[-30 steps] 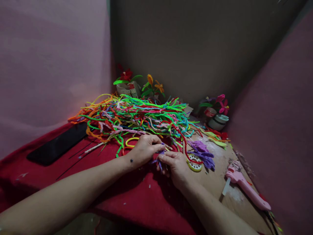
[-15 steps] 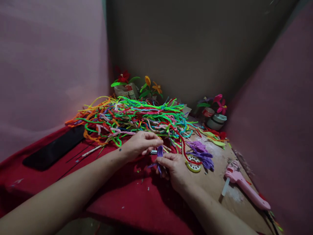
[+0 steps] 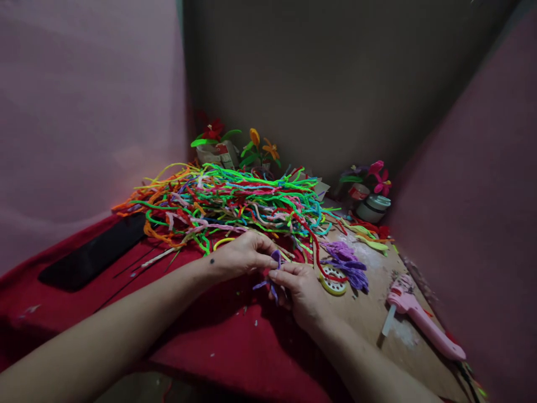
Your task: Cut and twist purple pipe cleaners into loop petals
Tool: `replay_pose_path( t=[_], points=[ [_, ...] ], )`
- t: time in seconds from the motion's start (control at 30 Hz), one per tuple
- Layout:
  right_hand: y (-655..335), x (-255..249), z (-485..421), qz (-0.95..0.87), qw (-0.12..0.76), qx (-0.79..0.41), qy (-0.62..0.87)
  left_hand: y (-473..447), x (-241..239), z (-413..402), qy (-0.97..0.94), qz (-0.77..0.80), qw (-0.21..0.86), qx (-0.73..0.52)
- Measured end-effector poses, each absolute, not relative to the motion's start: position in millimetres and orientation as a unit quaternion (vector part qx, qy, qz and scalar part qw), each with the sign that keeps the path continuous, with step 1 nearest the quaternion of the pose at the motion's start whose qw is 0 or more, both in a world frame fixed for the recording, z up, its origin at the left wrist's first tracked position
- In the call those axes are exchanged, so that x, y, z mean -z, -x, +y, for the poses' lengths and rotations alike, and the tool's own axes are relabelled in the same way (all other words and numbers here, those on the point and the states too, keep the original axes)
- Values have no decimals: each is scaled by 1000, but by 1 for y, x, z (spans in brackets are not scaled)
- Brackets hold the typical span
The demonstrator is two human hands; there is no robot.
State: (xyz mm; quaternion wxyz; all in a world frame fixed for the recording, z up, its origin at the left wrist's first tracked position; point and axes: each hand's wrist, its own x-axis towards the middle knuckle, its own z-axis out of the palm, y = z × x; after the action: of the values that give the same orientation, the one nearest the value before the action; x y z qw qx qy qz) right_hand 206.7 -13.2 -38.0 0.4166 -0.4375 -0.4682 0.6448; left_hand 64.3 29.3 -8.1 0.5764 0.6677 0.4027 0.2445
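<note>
Between both hands is a purple pipe-cleaner flower (image 3: 275, 257) with several petals, held above the red cloth. My right hand (image 3: 300, 285) pinches it from the right, thumb and index finger closed on it. From the left, the fingertips of my left hand (image 3: 249, 254) close on the upper petal, close to the right thumb. The lower petals stick out below and left of the right fingers. Just right of my right hand lie a yellow-rimmed white spool (image 3: 334, 284) and a bundle of purple pipe-cleaner pieces (image 3: 348, 268).
A big heap of coloured pipe cleaners (image 3: 235, 196) lies behind the hands. A pink glue gun (image 3: 419, 319) rests at the right on the brown board (image 3: 361, 324). A black phone-like slab (image 3: 90, 254) is at the left. Potted pipe-cleaner flowers (image 3: 271, 148) and a jar (image 3: 373, 207) stand behind.
My left hand has come down slightly, its fingertips moving from above the purple petal onto it, closer to the right thumb. My right hand has hardly moved.
</note>
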Motion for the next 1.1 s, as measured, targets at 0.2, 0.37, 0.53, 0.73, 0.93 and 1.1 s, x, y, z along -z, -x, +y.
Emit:
replay_pose_path(
  t=[0.2, 0.37, 0.53, 0.73, 0.93, 1.1],
  points=[
    [-206, 38, -13, -463, 409, -643, 452, -64, 6, 28, -692, 387, 563, -233],
    [-206, 39, -14, -457, 406, -645, 459, -64, 7, 25, -697, 401, 541, -247],
    [-206, 44, -12, -458, 412, -646, 450, -66, 10, 23, -693, 402, 539, -260],
    [-209, 45, -10, -461, 419, -648, 439, -72, 10, 21, -679, 405, 534, -298],
    [-209, 43, -12, -468, 422, -646, 431, -62, 3, 28, -662, 400, 585, -244],
    [-209, 42, -12, -470, 416, -650, 429, -66, 9, 26, -642, 393, 582, -308]
  ],
)
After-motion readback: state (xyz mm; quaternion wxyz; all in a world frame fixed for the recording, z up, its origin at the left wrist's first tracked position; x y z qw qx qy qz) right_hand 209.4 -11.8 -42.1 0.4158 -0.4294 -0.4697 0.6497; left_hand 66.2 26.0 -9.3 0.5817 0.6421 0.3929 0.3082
